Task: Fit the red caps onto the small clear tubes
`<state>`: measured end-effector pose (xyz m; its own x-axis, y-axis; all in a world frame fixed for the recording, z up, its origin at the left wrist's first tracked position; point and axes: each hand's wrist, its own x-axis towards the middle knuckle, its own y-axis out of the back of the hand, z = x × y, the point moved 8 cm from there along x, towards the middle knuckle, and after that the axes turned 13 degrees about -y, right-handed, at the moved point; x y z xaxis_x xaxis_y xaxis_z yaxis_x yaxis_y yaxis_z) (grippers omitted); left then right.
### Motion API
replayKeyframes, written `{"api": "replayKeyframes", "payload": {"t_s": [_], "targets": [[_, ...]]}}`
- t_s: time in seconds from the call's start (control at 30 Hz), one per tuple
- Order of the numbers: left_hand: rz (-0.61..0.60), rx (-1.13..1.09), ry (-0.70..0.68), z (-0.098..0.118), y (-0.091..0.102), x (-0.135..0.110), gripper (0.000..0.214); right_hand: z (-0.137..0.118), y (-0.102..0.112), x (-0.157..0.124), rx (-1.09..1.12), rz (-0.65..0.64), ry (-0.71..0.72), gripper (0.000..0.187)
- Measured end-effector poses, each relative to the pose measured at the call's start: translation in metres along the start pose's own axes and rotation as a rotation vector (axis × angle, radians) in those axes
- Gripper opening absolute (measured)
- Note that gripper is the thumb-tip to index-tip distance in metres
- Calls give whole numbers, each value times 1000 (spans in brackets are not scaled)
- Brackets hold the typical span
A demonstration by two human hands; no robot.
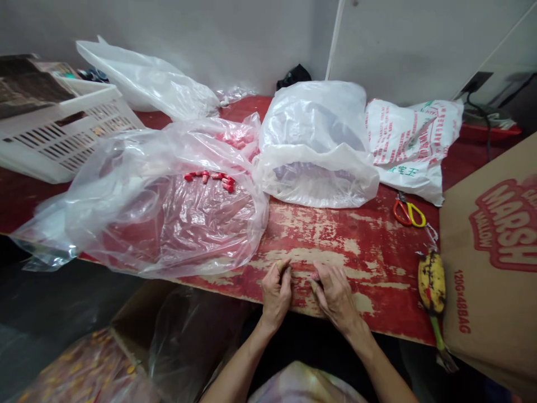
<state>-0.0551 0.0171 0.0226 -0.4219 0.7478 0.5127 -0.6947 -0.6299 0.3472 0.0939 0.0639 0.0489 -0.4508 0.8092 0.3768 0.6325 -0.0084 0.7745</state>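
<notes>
Your left hand (276, 295) and right hand (336, 298) rest side by side on the near edge of the worn red worktop (327, 235), close together but not touching.

The fingers (322, 278) of your right hand are curled in and pinch a small red piece (314, 275) at their tips. It is too small to tell which way its long axis points. The fingers of your left hand are pressed together, thumb against forefinger. You cannot tell whether they hold anything.

More red pieces (210, 178) lie ahead of your fingers and to their left, inside the open clear bag (168, 224). They form a short row running left to right, well apart from both hands. Your left hand is the nearer one, and the bag's edge comes near its fingertips.

Straight ahead of your fingers, further back, sits a white bag (314, 145). To the right of your right hand lie a banana (432, 280), its long axis pointing away from you, and scissors (408, 212) beyond it. A cardboard box (490, 252) stands just past them. Far to the left is a white basket (62, 134).
</notes>
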Motion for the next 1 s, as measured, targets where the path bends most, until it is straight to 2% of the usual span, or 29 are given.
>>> {"api": "replayKeyframes", "payload": {"t_s": [0.1,0.2,0.33,0.43,0.5,0.63,0.73,0.8,0.87,1.0], "targets": [[3,0,4,0,0,0,22,2,4,1,30,51,-21,51],[3,3,3,0,0,1,22,2,1,1,-14,32,4,53],[-13,5,12,-1,-1,1,22,7,4,0,72,72,-26,56],[-23,16,16,0,-1,2,22,11,0,0,144,-3,-88,47],[-33,20,21,1,-1,3,22,22,-1,2,344,-74,-263,43],[-33,36,16,2,0,4,22,44,-5,1,1127,-143,-751,50],[-17,43,3,2,1,4,22,43,-11,0,1616,-172,-958,48],[-11,44,-2,1,1,4,22,42,-15,-1,1774,-191,-1034,49],[-9,44,-5,1,1,4,22,40,-17,-2,1840,-205,-1056,51],[1,29,9,0,2,4,23,39,-12,0,1797,-131,-980,48]]}}
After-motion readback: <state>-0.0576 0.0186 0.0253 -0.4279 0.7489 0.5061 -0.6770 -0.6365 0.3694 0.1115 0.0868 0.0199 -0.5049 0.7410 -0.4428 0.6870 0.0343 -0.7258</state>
